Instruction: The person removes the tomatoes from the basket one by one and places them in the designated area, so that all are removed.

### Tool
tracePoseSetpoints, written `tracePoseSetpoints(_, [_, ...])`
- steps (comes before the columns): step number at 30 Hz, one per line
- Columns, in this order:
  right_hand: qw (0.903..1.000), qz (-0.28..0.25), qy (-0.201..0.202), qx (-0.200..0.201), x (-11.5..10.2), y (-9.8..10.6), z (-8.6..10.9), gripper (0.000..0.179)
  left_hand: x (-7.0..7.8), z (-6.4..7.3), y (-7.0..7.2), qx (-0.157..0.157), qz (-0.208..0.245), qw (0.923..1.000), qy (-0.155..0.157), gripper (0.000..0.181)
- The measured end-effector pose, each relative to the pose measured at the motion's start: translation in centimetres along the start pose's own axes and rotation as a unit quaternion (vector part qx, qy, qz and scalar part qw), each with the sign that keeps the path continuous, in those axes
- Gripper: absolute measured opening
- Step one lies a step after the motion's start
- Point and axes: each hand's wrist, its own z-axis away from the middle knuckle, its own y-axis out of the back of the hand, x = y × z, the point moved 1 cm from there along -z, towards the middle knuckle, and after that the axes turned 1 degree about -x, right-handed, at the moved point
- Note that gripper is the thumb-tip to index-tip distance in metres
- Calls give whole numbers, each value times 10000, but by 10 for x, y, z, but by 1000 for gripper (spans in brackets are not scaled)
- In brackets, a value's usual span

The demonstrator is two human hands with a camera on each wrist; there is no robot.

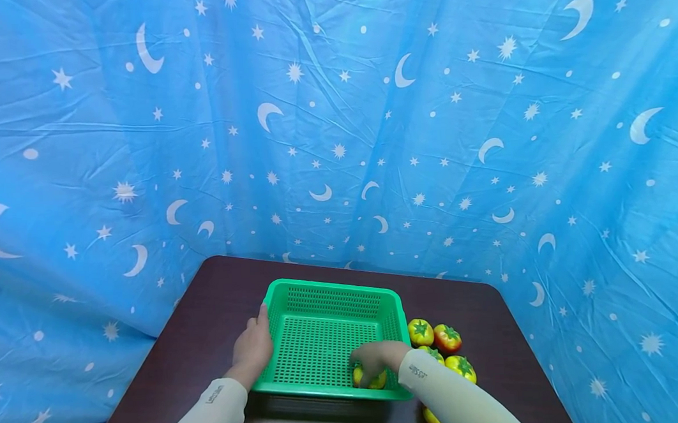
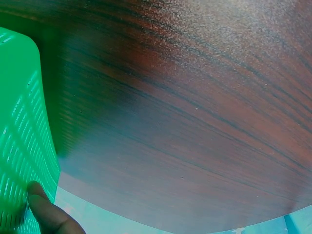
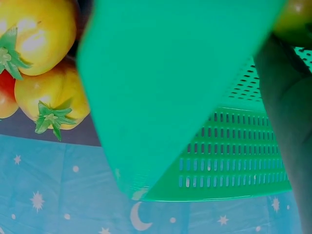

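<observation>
A green plastic basket [image 1: 329, 346] with slotted walls sits on the dark table. My left hand [image 1: 254, 345] holds its left side, and in the left wrist view a finger [image 2: 48, 212] presses the outer wall. Inside the basket's near right corner, my right hand [image 1: 375, 358] grips a yellow tomato [image 1: 378, 379] from above, close to the basket floor. The right wrist view shows part of that tomato [image 3: 296, 22] at the top right, beside the dark, shadowed hand [image 3: 287, 112]; the fingertips are largely hidden there.
Several yellow and red tomatoes lie just right of the basket, among them a yellow one [image 1: 421, 332] and a redder one [image 1: 447, 339]. Another tomato [image 1: 433, 418] is partly under the right sleeve. A blue curtain [image 1: 335, 141] stands behind the brown table [image 1: 228, 287].
</observation>
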Motion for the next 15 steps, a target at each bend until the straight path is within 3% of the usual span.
tracePoseSetpoints(15, [9990,201,404,22,2,-2,0,35,-1,0,-1,128,-42,9998,-132,61])
